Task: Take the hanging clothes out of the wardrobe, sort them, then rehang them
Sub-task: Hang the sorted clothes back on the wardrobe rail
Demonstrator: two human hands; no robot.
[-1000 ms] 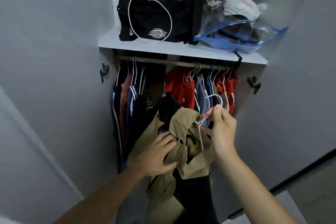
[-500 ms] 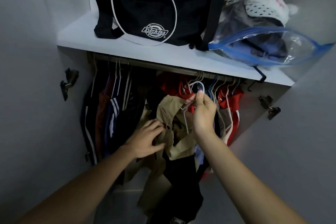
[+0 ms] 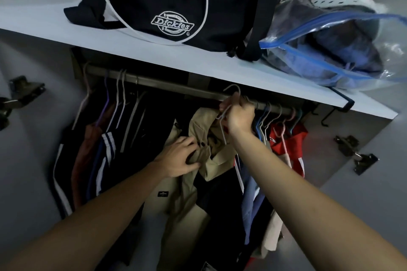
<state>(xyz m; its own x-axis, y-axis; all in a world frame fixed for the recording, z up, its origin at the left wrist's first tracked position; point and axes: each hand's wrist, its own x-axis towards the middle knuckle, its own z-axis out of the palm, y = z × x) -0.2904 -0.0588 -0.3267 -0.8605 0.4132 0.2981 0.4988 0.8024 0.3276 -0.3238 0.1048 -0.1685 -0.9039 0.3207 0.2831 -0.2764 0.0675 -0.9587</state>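
Observation:
A tan and black jacket hangs from a thin white hanger. My right hand grips that hanger just under its hook, and the hook is up at the metal rail. My left hand holds the jacket's tan front near a dark button. Dark striped clothes hang on the rail's left part. Red and blue garments hang on the right part.
The white shelf above the rail carries a black Dickies bag and a clear blue-edged bag of clothes. Door hinges stick out from the left side, and more hinges from the right.
My right hand has lifted the hanger from chest height up to the rail. My left hand has followed upward, staying on the jacket's front. The camera has moved closer to the wardrobe.

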